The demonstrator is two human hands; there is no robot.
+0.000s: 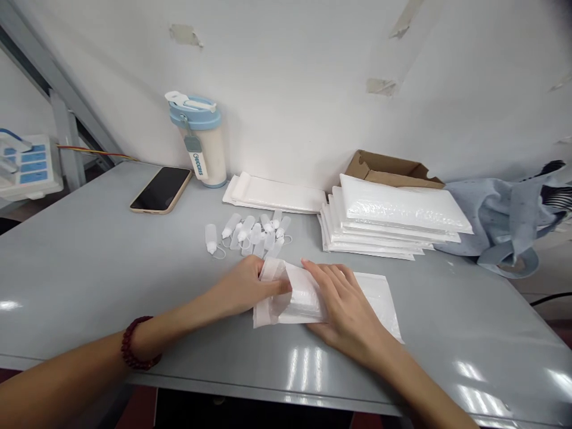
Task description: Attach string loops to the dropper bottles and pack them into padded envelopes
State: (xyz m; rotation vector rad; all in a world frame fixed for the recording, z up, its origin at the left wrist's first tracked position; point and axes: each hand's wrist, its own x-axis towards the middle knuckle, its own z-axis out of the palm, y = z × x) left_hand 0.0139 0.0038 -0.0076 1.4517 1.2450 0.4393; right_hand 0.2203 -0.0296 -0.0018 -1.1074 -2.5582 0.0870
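My left hand (254,285) grips the open end of a white bubble mailer (304,298), with the thumb inside its mouth and the other fingers partly hidden behind the flap. Across the middle of the mailer, my right hand (342,304) is closed over it, fingers on the top side and the thumb along the near edge. White padded material (379,301) shows beyond my right hand; I cannot tell whether it is the same mailer. Just behind my hands lies a loose cluster of small translucent dropper bottles (254,233) with looped caps.
More mailers lie in a stack (402,208) at the right, before a cardboard box (393,170). Flat white mailers (277,193) rest by the wall. A phone (161,189) and a blue-lidded tumbler (205,146) stand left. Blue cloth (482,214) lies far right.
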